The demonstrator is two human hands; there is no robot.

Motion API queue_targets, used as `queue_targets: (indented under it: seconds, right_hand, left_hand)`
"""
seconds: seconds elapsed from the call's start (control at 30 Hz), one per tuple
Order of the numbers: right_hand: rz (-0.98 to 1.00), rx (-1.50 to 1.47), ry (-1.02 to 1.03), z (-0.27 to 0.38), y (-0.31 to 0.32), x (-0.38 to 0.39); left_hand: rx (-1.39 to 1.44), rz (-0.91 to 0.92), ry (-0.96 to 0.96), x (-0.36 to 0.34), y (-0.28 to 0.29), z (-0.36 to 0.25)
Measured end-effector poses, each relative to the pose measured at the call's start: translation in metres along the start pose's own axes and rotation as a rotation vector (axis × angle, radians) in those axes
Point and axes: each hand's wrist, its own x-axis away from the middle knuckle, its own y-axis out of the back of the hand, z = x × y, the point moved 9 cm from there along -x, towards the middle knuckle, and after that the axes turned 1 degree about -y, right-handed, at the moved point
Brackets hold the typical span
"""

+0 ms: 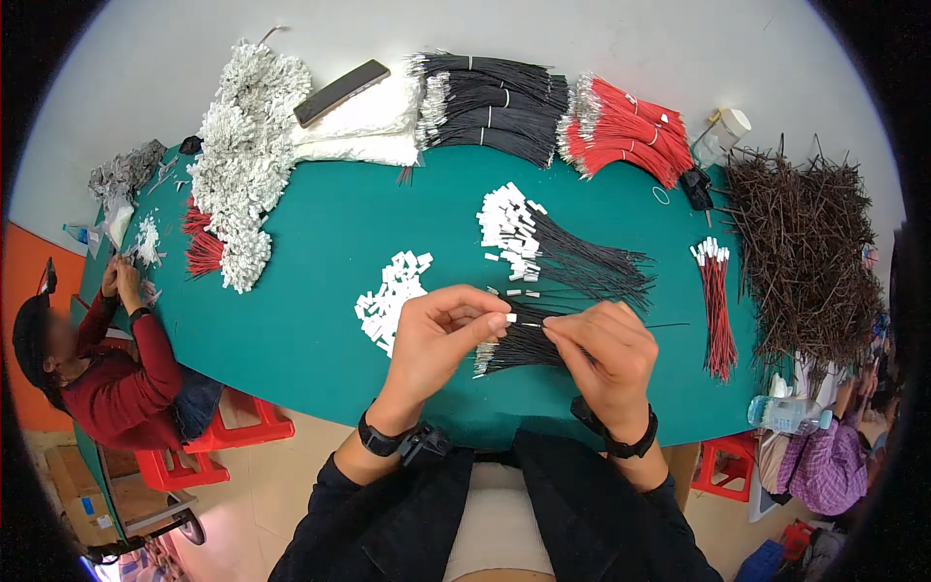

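My left hand (436, 344) is closed in a pinch on a small white connector housing (511, 319). Just to its right, my right hand (606, 349) pinches a black wire by its pale tip, lined up with the housing; whether they touch is too small to tell. Beneath both hands lies a bundle of black wires with metal ends (509, 354). A pile of loose white housings (378, 306) is beside my left hand. Farther back lie black wires with white housings on their ends (582, 252). At the right is a bundle of red and black wires with white ends (717, 310).
Along the green table's (330, 223) back lie white bundles (242, 145), a dark bar (339, 92), black (499, 112) and red (630, 131) wire bundles. Brown wires (805, 262) and a bottle (786, 415) sit at right. A co-worker (121, 388) works at left; another (824, 466) is at right.
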Motion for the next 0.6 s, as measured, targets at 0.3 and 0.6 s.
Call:
queue_targets:
  seconds: [0.3, 0.6]
  right_hand:
    - [0.004, 0.010, -0.007, 0.0000, -0.0044, 0.0012]
    - [0.015, 0.012, -0.004, -0.0032, -0.0060, 0.0022]
  left_hand:
    - [0.027, 0.016, -0.011, 0.0004, -0.0023, -0.0006]
    - [0.003, 0.004, 0.002, 0.0013, -0.0033, -0.0011]
